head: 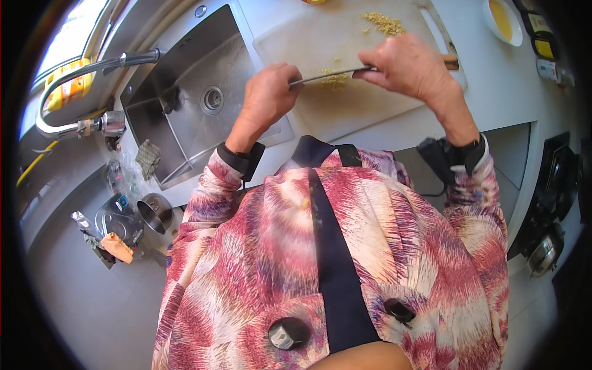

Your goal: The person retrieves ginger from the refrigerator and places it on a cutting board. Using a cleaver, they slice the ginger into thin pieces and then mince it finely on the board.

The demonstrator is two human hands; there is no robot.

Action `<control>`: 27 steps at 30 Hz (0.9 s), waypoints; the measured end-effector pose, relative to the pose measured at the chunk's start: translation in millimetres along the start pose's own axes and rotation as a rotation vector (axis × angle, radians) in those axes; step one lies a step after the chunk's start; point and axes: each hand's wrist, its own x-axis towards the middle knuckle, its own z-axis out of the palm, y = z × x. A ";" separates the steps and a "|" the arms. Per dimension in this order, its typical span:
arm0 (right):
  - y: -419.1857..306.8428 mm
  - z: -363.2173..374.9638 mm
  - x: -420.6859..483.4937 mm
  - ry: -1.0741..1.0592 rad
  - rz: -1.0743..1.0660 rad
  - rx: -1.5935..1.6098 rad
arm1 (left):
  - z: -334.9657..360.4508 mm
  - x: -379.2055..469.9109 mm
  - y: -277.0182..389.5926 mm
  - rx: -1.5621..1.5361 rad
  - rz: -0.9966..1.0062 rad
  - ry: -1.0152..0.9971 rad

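Both of my hands are on a knife (pixel 329 75), held over a pale cutting board (pixel 365 108) with its spine towards me. My left hand (pixel 272 90) pinches the far end of the blade. Around the handle end closes my right hand (pixel 407 64), and a wooden handle end (pixel 451 62) sticks out beyond it. Finely chopped pale-yellow bits (pixel 334 79) lie on the board beneath the blade. A second heap of chopped bits (pixel 385 24) sits farther back, above my right hand. The knife's lower edge is hidden.
Left of the board is a steel sink (pixel 212 55) with a curved faucet (pixel 83 76). A white bowl (pixel 504 23) of yellow contents stands at the back right, near several jars (pixel 543 46). A grey cloth (pixel 148 159) lies at the sink's edge, above a metal pot (pixel 155 212).
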 end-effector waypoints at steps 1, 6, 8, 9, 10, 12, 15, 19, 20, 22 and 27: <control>17.0 9.1 3.9 -0.014 0.001 0.054 | 1.2 2.4 5.0 0.026 -0.015 0.026; 24.0 11.6 2.3 -0.035 -0.011 0.118 | 4.9 7.2 7.3 0.146 -0.033 -0.003; 10.5 8.1 -3.1 -0.030 0.011 0.096 | 6.3 6.4 2.2 0.119 -0.025 0.009; 3.0 7.6 -7.5 -0.029 0.044 0.078 | 4.8 5.0 3.0 0.109 0.011 0.004; 2.0 12.3 -14.2 -0.024 0.085 0.102 | 3.3 3.4 3.9 0.098 0.046 0.000; 4.8 21.7 -20.1 -0.039 0.117 0.155 | 2.7 5.8 11.5 0.141 0.053 -0.009; 5.1 17.9 -15.2 -0.037 0.103 0.168 | 2.2 4.5 5.6 0.134 0.062 -0.010; -20.1 5.9 -20.8 -0.034 0.129 0.078 | -3.7 -0.1 -0.5 0.041 0.073 -0.030; -19.8 14.4 -25.3 -0.038 0.125 0.080 | -3.4 -2.6 3.1 0.039 0.068 -0.030; -7.3 32.2 -33.8 -0.012 0.177 0.221 | -0.3 5.6 13.6 0.220 0.116 -0.035; -2.5 10.3 -13.0 -0.028 0.086 0.116 | 2.2 2.5 -0.8 0.062 0.051 -0.004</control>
